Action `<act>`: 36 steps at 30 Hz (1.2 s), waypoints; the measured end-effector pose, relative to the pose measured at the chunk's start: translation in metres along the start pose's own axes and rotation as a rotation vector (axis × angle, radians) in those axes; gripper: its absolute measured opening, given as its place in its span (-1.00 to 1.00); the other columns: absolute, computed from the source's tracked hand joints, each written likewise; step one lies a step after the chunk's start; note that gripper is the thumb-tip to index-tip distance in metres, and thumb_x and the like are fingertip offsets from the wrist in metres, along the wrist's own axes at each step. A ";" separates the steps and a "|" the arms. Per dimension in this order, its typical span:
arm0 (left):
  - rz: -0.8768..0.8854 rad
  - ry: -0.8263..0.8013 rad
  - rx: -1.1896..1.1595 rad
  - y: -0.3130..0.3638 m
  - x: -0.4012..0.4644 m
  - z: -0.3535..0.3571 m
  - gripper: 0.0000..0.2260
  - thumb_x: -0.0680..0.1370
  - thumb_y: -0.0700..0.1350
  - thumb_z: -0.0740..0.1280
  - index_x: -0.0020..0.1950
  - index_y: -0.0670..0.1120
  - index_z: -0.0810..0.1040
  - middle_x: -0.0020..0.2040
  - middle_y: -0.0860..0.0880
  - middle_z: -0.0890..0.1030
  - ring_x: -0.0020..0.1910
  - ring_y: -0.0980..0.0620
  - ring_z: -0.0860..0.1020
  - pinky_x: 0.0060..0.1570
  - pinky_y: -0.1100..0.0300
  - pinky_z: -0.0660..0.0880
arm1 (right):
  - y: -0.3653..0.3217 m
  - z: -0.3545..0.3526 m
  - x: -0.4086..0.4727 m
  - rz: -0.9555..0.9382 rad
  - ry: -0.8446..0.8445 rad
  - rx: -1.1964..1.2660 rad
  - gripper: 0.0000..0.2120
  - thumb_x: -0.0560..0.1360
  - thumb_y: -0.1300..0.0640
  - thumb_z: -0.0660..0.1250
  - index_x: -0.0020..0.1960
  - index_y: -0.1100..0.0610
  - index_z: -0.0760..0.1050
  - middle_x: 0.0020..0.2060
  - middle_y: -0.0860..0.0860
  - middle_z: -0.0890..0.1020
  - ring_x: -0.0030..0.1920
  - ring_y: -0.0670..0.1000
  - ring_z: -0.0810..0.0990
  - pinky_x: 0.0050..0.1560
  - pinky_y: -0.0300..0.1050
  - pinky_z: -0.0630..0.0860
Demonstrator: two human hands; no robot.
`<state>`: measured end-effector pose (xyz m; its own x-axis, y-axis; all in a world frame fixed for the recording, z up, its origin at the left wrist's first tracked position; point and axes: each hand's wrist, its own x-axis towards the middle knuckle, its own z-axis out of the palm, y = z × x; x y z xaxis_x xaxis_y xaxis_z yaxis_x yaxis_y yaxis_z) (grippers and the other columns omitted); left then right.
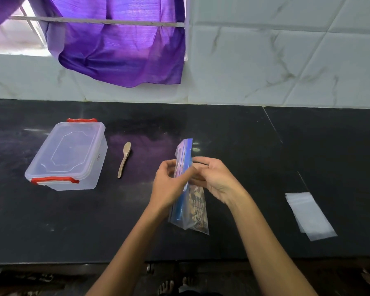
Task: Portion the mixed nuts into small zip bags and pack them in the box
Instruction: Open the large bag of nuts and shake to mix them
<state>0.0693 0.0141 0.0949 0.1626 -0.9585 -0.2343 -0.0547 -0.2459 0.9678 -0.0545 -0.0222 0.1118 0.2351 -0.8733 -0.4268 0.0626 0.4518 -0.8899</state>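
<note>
Held upright above the dark counter (pixel 222 129): a large zip bag of mixed nuts (pixel 189 201), pinched at its blue seal from both sides — left hand (pixel 167 184) on one face, right hand (pixel 214 178) on the other, fingers of each closed on the plastic. Gripped that way, by all appearances, to pull the zip apart while the nuts stay pooled in the lower half. Laid ready at right, well apart from the hands, a flat stack of small zip bags (pixel 310 216), none filled. Parked at left, a wooden spoon (pixel 124 159) for scooping, just beside the clear box (pixel 68 154) — lid on, red latches down. Portioning not yet begun.
</note>
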 end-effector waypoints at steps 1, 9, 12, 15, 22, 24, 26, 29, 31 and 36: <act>0.009 -0.032 0.032 0.001 -0.001 -0.001 -0.53 0.42 0.04 0.48 0.25 -0.03 0.41 0.10 0.05 0.56 0.06 0.12 0.58 -0.01 0.21 0.55 | 0.000 0.000 0.000 -0.026 -0.012 -0.015 -0.66 0.55 0.40 0.18 0.32 0.33 0.41 0.05 0.23 0.64 0.00 0.12 0.67 -0.13 -0.16 0.64; 0.161 -0.177 0.070 0.026 -0.004 0.002 -0.70 0.67 -0.07 0.06 0.12 -0.13 0.56 0.03 -0.14 0.65 0.06 -0.08 0.62 0.16 -0.14 0.52 | -0.017 0.004 -0.004 -0.157 -0.016 -0.053 -0.86 0.53 0.23 0.32 0.05 0.19 0.60 -0.17 0.13 0.61 -0.25 -0.08 0.60 -0.11 -0.10 0.62; 0.099 -0.144 0.034 0.029 -0.003 0.002 -0.54 0.68 0.04 -0.03 0.10 -0.14 0.61 0.02 -0.19 0.67 0.07 -0.13 0.62 0.15 -0.12 0.53 | -0.020 0.004 -0.002 -0.152 0.014 -0.043 -0.90 0.52 0.22 0.34 0.02 0.17 0.59 -0.16 0.12 0.58 -0.23 -0.05 0.57 -0.17 -0.12 0.62; 0.027 -0.095 0.022 0.029 -0.001 0.002 -0.56 0.68 -0.01 0.01 0.01 -0.21 0.61 -0.04 -0.19 0.67 0.00 -0.12 0.63 0.07 -0.04 0.54 | -0.014 0.003 0.002 -0.113 0.062 -0.094 -0.87 0.54 0.15 0.33 0.02 0.17 0.59 -0.10 0.14 0.56 -0.14 0.02 0.55 -0.27 -0.16 0.62; 0.048 -0.062 -0.040 0.032 0.004 -0.003 -0.83 0.57 -0.25 0.28 -0.12 -0.24 0.65 -0.31 -0.01 0.64 -0.39 0.21 0.58 -0.39 0.31 0.53 | -0.017 0.007 0.015 -0.066 0.217 -0.302 -0.57 0.50 -0.17 0.28 0.04 0.20 0.59 0.01 0.18 0.65 0.03 0.14 0.64 0.02 0.01 0.62; 0.046 -0.087 0.012 0.039 0.011 -0.004 -0.89 0.55 -0.24 0.32 -0.02 -0.23 0.63 -0.17 -0.10 0.67 -0.34 0.14 0.63 -0.35 0.25 0.58 | -0.028 0.009 0.017 -0.056 0.255 -0.388 -0.43 0.47 -0.29 0.23 0.04 0.22 0.60 -0.06 0.17 0.66 -0.04 0.12 0.65 0.05 0.03 0.60; 0.030 -0.102 0.054 0.043 0.018 -0.003 -0.85 0.55 -0.19 0.33 0.08 -0.22 0.55 -0.12 -0.14 0.66 -0.36 0.07 0.65 -0.37 0.24 0.60 | -0.039 0.010 0.019 -0.066 0.233 -0.441 -0.48 0.48 -0.28 0.22 -0.02 0.19 0.59 -0.15 0.09 0.67 -0.14 0.03 0.66 -0.02 -0.06 0.62; 0.043 -0.055 0.159 0.046 0.032 -0.001 -0.77 0.58 -0.05 0.31 0.17 -0.13 0.45 -0.12 -0.12 0.64 -0.42 0.06 0.65 -0.45 0.27 0.56 | -0.050 0.009 0.022 -0.104 0.176 -0.518 -0.74 0.54 -0.06 0.28 -0.06 0.14 0.55 -0.25 -0.01 0.62 -0.27 -0.06 0.62 -0.28 -0.24 0.60; 0.049 -0.014 0.219 0.048 0.043 0.000 -0.77 0.58 0.00 0.30 0.10 -0.14 0.50 -0.18 -0.09 0.64 -0.46 0.04 0.64 -0.47 0.26 0.55 | -0.055 0.008 0.025 -0.102 0.139 -0.506 -0.78 0.59 0.05 0.24 -0.02 0.18 0.56 -0.27 0.00 0.60 -0.29 -0.06 0.60 -0.31 -0.26 0.59; 0.102 0.001 0.373 0.056 0.065 -0.003 -0.72 0.59 -0.06 0.26 -0.17 -0.19 0.64 -0.38 -0.08 0.61 -0.59 0.14 0.54 -0.57 0.35 0.43 | -0.063 0.005 0.033 -0.025 0.073 -0.352 -0.69 0.64 0.08 0.11 -0.10 0.24 0.51 -0.28 0.08 0.55 -0.34 -0.02 0.55 -0.34 -0.24 0.60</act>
<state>0.0799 -0.0616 0.1346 0.1388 -0.9807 -0.1379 -0.4255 -0.1848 0.8859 -0.0455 -0.0786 0.1549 0.1670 -0.8999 -0.4028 -0.2733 0.3502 -0.8959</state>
